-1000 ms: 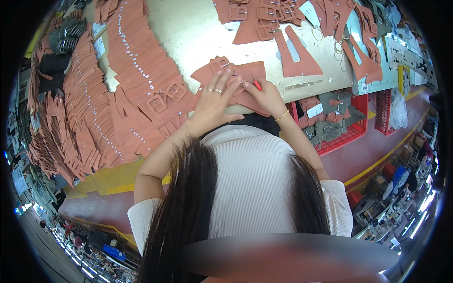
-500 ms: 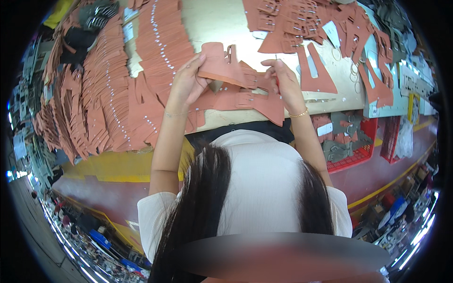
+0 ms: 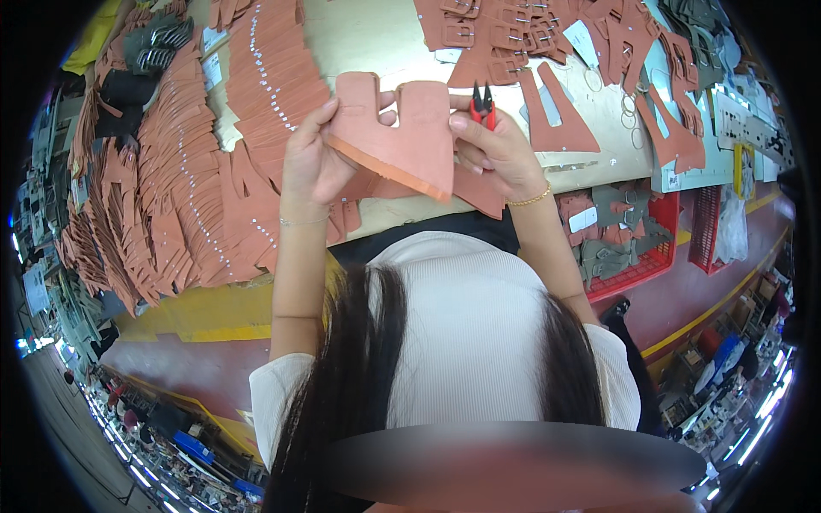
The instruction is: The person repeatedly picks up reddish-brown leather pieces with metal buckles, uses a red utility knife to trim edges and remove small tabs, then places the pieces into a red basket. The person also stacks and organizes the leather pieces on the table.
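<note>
A salmon-coloured leather shoe-upper piece (image 3: 406,137) with two upright tabs and a slot between them is held up flat over the table. My left hand (image 3: 318,158) pinches its left edge, the fingers going behind it. At the right edge my right hand (image 3: 500,154) grips the piece between thumb and fingers. The same hand also holds red-handled thread snips (image 3: 485,109), their black blades pointing away from me. Beneath the held piece lies another salmon piece (image 3: 479,190), mostly covered.
Overlapping rows of salmon pieces (image 3: 184,184) spread over the table's left. Buckled pieces (image 3: 513,38) lie at the far right, near a slotted piece (image 3: 560,120). A red crate (image 3: 663,248) with grey-green and salmon pieces stands right of me, below the table edge.
The held piece has turned to face me flat, its buckle no longer showing. My right hand has moved in and taken its right edge. The snips now show clearly.
</note>
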Tool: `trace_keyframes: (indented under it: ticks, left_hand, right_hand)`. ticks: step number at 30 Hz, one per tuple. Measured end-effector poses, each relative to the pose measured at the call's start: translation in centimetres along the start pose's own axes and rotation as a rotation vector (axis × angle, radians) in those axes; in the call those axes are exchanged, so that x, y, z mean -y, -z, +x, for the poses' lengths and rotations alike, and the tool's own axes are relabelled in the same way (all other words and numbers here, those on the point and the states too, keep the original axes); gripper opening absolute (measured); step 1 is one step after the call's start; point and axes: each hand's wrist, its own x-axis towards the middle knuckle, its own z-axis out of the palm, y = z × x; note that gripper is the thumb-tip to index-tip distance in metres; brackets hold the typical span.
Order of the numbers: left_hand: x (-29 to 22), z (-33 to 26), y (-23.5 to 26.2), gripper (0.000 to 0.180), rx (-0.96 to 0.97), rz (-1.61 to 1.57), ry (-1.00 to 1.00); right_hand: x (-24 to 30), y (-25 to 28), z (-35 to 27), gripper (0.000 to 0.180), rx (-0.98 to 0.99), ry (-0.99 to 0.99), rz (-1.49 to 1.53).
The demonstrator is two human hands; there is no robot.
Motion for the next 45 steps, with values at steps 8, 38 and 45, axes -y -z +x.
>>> trace_keyframes:
  ticks: [8,38,45]
  left_hand:
    - [-0.1,0.0,-0.8,0.051,0.029,0.150,-0.033]
    - [12.0,1.2,2.7,0.059,-0.138,2.211,-0.049]
    - [11.3,1.6,3.3,0.045,-0.146,2.124,0.009]
  right_hand:
    - [1.5,0.5,-0.6,0.037,-0.075,0.057,-0.303]
    - [-1.8,16.5,4.3,0.037,-0.794,0.363,-1.611]
    - [0.5,17.7,2.7,0.030,-0.726,0.281,-1.037]
